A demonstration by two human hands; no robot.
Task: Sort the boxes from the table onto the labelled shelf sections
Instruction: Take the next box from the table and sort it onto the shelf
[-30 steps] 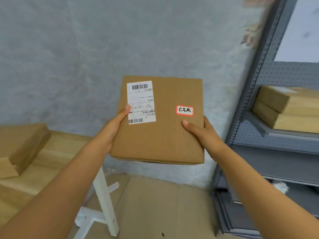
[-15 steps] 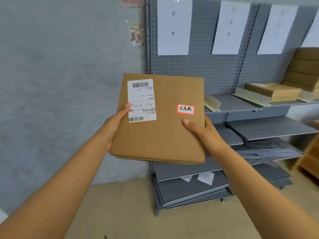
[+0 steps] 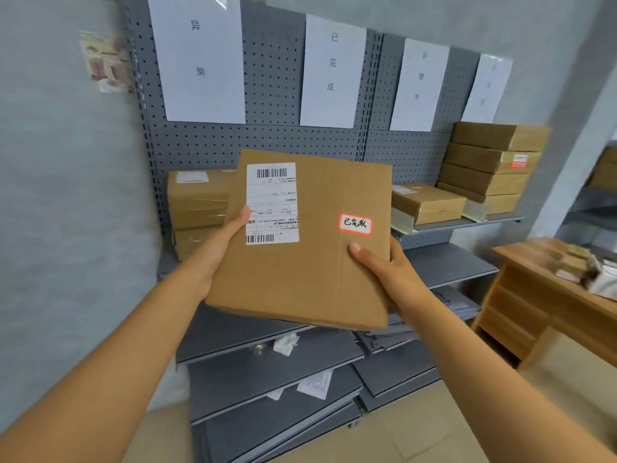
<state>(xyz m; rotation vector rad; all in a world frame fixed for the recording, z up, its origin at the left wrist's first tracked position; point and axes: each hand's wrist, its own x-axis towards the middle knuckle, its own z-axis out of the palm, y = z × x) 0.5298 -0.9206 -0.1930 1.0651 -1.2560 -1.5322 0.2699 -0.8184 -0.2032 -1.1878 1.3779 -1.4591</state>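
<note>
Brown cardboard box [image 3: 300,242] at frame centre, held up before shelf [image 3: 460,223], not yet placed. Left hand [image 3: 217,252] grips its left edge, thumb on shipping label [image 3: 272,203]; right hand [image 3: 384,272] grips right edge, thumb on top. Red-bordered sticker [image 3: 355,224] reads 已完成; matching sheet [image 3: 332,71] hangs upper centre. Already shelved: stack [image 3: 197,208] at centre left, single box [image 3: 429,203] right of centre, taller stack [image 3: 490,165] at right. Section under matching sheet hidden behind held box. Wooden table [image 3: 541,289] at right edge with blurred items; remaining boxes cannot tell.
</note>
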